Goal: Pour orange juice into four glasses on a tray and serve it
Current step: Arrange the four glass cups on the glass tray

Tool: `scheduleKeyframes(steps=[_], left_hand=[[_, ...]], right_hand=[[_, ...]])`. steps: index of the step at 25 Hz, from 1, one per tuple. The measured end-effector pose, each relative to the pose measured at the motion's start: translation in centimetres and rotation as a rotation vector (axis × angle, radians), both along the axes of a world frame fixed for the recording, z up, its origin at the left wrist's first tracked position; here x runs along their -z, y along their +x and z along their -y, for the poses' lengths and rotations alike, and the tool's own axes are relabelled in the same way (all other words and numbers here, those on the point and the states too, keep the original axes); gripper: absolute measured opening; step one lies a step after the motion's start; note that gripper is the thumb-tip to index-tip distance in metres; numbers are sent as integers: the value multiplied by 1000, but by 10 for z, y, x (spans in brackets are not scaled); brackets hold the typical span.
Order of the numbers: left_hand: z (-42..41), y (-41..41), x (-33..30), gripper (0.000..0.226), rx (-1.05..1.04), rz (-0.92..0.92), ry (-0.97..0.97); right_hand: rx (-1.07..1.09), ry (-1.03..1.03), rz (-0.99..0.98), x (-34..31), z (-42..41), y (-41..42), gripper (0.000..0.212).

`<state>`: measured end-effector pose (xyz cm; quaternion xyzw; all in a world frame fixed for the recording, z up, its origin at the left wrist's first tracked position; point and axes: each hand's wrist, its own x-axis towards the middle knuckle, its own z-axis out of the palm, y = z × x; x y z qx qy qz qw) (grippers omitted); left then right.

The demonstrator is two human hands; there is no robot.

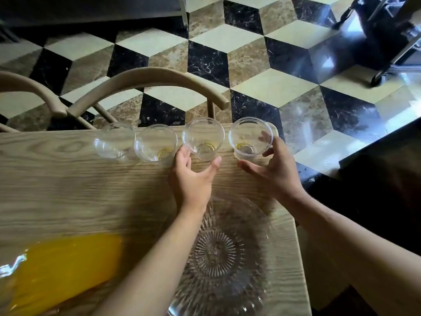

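Dining area, home or cafe, can't tell which: wooden surface [68,179], curved-back wooden chairs [145,83], polished cube-pattern marble floor [250,53], wheeled cart [387,42] at far right.

No writing, label, brand, number or sign can be read anywhere in view. The cups, the tray, the juice container and the table by the hands carry no legible marks. The pale marks on the dark cart [385,30], far beyond the right hand [271,169], are too blurred to tell whether they are letters.
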<state>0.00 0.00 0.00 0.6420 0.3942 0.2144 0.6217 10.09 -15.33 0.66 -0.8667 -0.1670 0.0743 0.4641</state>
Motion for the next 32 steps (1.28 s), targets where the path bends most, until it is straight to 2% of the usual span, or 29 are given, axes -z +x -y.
scheduleKeyframes(steps=[4, 8, 20, 24, 27, 32], left_hand=[[-6, 10, 0, 59, 10, 10, 174], [-4, 15, -3, 53, -11, 26, 200], [0, -10, -29, 51, -8, 56, 187], [3, -27, -38, 54, 4, 58, 172], [10, -44, -43, 66, 28, 43, 133], [20, -79, -50, 70, 54, 37, 119]], right_hand=[[16, 95, -3, 4, -3, 4, 77], [-6, 117, 25, 7, -6, 6, 77], [15, 138, 12, -13, 3, -11, 78], [34, 174, -5, -25, 7, -30, 79], [51, 168, -11, -29, 15, -50, 81], [43, 95, -9, -32, 28, -83, 79]])
